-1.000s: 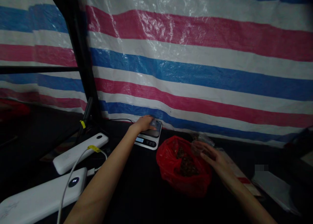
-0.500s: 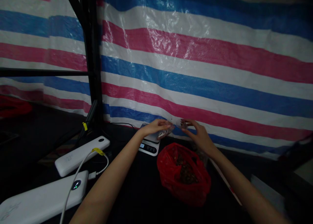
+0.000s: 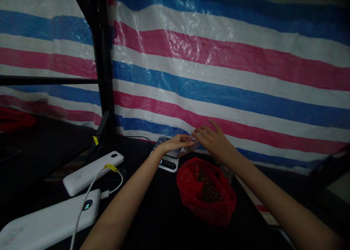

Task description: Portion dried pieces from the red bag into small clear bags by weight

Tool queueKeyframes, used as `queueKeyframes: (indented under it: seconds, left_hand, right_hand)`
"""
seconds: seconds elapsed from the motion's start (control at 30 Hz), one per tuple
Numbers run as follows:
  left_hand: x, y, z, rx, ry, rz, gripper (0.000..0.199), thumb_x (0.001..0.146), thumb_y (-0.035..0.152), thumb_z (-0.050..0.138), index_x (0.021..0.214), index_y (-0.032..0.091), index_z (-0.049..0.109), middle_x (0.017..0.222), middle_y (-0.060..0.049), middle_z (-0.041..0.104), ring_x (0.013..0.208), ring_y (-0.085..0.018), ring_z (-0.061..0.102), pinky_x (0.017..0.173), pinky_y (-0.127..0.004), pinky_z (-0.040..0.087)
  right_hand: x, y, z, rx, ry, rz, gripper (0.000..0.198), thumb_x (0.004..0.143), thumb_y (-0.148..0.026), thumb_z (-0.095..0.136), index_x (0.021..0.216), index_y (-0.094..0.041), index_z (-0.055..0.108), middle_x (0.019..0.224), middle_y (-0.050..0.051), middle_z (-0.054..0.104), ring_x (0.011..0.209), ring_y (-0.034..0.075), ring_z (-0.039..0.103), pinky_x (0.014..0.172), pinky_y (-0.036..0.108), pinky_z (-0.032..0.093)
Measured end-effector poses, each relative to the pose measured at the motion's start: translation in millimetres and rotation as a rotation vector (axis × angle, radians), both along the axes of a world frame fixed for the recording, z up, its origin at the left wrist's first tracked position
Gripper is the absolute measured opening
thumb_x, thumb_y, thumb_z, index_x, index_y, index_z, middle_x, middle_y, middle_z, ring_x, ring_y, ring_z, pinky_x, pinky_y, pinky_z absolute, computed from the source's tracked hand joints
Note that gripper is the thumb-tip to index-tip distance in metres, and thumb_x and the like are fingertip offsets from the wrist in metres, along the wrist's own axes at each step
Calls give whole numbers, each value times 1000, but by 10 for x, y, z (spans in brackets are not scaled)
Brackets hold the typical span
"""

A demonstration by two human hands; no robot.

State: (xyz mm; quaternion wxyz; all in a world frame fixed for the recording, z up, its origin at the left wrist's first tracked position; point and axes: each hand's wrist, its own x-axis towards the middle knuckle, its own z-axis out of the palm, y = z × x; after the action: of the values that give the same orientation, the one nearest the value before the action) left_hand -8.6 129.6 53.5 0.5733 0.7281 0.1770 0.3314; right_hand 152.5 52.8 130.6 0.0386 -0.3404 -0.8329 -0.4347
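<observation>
Was only part done imo: my L hand [image 3: 175, 143] had the clear baggie [image 3: 188, 148] pinched by the scale [image 3: 168, 164], R hand [image 3: 212, 140] at its other end (couldn't tell if gripping), w/ lotsa brown bits [image 3: 210, 191] left in the red bag [image 3: 191, 202].

A clear bag held up beside a scale, with an open red bag nearby.
The crumpled, see-through plastic bag [image 3: 189, 148] is pinched and tilted at the right edge of the white scale [image 3: 170, 165], partly hidden by fingers [image 3: 198, 131]; brownish contents are blurred. The scale is laid flat, its dark platform partly covered. The red plastic bag [image 3: 190, 200] is spread open in front, with small brown pieces [image 3: 210, 192] heaped inside.
</observation>
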Motion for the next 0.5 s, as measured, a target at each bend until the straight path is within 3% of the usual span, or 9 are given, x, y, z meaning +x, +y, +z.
queueKeyframes:
  seconds: [0.1,0.23,0.3,0.4,0.5]
  left_hand:
    - [-14,7,20,55,31,6,43,71,39,61,103,11,58,99,-9,63,92,-18,56,83,-29,39]
    - [-94,112,0,176,125,94,45,74,42,57,107,11,55,91,-8,64,82,-17,58,75,-28,42]
    - [-168,196,-51,284,256,232,48,72,45,57,107,12,55,87,-8,63,77,-18,58,71,-28,43]
    - [-279,291,-165,470,584,443,50,67,47,60,104,13,57,95,-10,62,88,-24,56,79,-33,41]
    - [-276,250,-230,551,879,492,62,64,50,62,115,16,50,115,-15,51,109,-32,45,89,-41,34]
  right_hand:
    - [25,-5,-47,25,2,-18,30,79,-8,44,104,-19,55,103,6,61,95,23,50,98,46,20]
    - [188,-104,-135,-14,223,-112,30,81,-15,47,110,-20,51,106,7,60,97,24,50,95,47,22]
    - [328,-189,-219,-125,331,-157,30,81,-23,50,110,-21,51,106,6,60,98,25,51,92,47,25]
    - [560,-351,-389,-420,403,-179,30,80,-33,51,109,-24,51,105,4,61,96,24,54,84,42,32]
    - [737,-536,-553,-661,432,-170,32,79,-37,51,110,-28,51,107,1,61,96,22,55,80,37,36]
